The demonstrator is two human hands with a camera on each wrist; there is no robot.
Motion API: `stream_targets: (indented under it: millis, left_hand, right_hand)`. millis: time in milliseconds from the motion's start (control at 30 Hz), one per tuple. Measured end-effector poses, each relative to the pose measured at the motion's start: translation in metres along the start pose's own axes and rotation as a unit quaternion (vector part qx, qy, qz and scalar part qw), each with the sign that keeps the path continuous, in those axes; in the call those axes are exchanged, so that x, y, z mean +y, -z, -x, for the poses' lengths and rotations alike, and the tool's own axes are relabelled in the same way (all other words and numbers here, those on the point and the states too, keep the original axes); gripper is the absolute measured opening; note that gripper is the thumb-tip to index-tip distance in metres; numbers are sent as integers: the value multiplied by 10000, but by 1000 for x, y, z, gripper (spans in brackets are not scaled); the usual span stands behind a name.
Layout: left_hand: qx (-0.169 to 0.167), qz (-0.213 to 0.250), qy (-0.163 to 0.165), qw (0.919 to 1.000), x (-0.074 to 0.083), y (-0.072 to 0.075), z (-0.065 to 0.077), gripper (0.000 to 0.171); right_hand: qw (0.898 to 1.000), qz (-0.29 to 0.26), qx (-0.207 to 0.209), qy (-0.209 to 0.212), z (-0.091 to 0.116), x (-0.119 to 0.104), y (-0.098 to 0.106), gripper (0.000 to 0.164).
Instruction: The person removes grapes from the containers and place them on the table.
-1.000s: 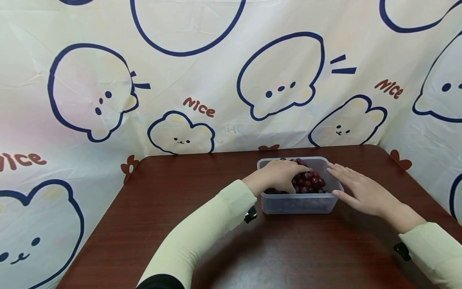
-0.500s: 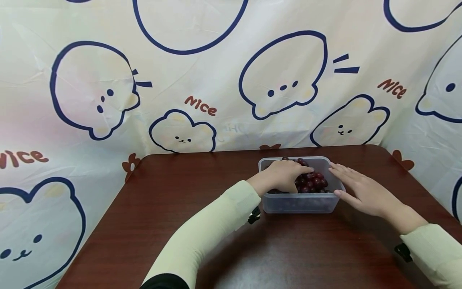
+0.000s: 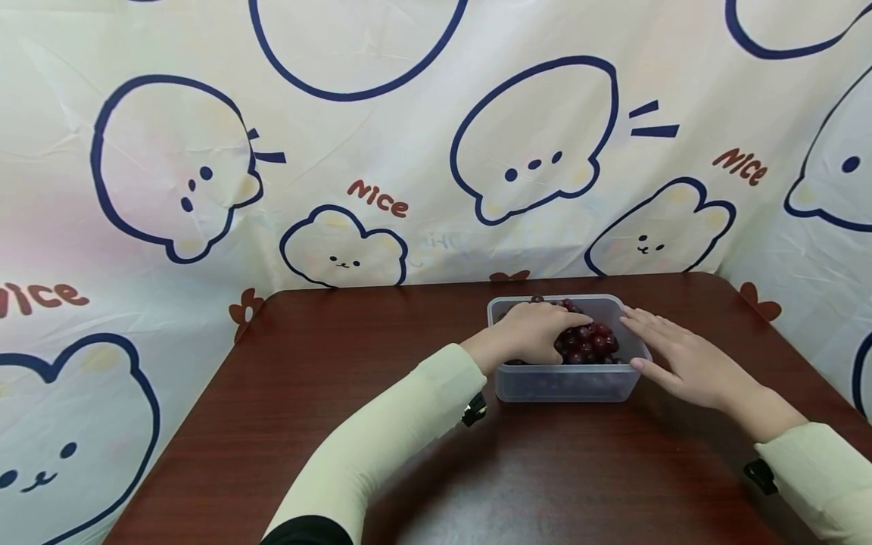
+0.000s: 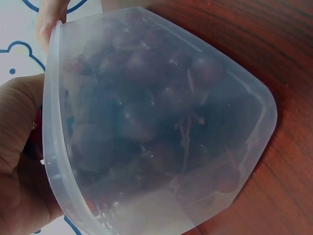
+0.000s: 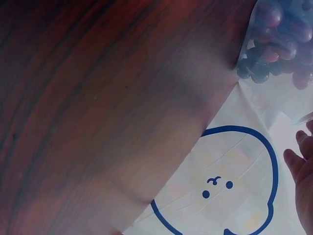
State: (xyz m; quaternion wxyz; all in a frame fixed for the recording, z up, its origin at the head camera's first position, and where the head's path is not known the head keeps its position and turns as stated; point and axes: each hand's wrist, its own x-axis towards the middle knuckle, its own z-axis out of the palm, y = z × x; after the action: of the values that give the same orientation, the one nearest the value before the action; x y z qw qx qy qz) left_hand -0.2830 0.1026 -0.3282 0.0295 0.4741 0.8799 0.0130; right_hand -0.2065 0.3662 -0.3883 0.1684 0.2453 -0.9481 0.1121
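A clear plastic food container [image 3: 562, 384] stands near the far side of the table, with dark red grapes [image 3: 590, 344] inside. My left hand [image 3: 534, 331] reaches in over the left wall and grips the bunch, thumb on the near side; its other fingertips are hidden. Through the container's side wall [image 4: 230, 107], the left wrist view shows grapes and stems, the left hand [image 4: 17, 152] at the rim. My right hand [image 3: 695, 367] rests on the container's right rim, fingers straight. Fingertips of the right hand [image 5: 305, 166] show at the edge of the right wrist view.
The brown wooden table [image 3: 327, 393] reaches from the front to a cartoon-printed cloth [image 3: 422, 151] hung behind it and at both sides. The container sits close to the table's far edge.
Both hands keep nearly the same places at the container. The left forearm shifts slightly, and the whole view drifts a little.
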Motion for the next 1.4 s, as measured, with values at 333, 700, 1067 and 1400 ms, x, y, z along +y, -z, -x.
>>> stream_targets:
  millis: [333, 700, 1067, 1400]
  left_hand:
    - [273, 3, -116, 9996, -2, -1, 4, 70]
    - [559, -42, -177, 9983, 0, 5, 13, 71]
    - [940, -594, -336, 9932, 4, 4, 21, 68]
    - [1502, -668, -541, 9849, 5, 5, 26, 64]
  right_hand:
    - [10000, -58, 32, 1, -1, -1, 2, 66]
    - [9999, -40, 24, 88, 0, 1, 1, 66]
    - [9999, -75, 23, 69, 0, 1, 0, 66]
    - [9999, -106, -20, -9, 1, 1, 1, 66]
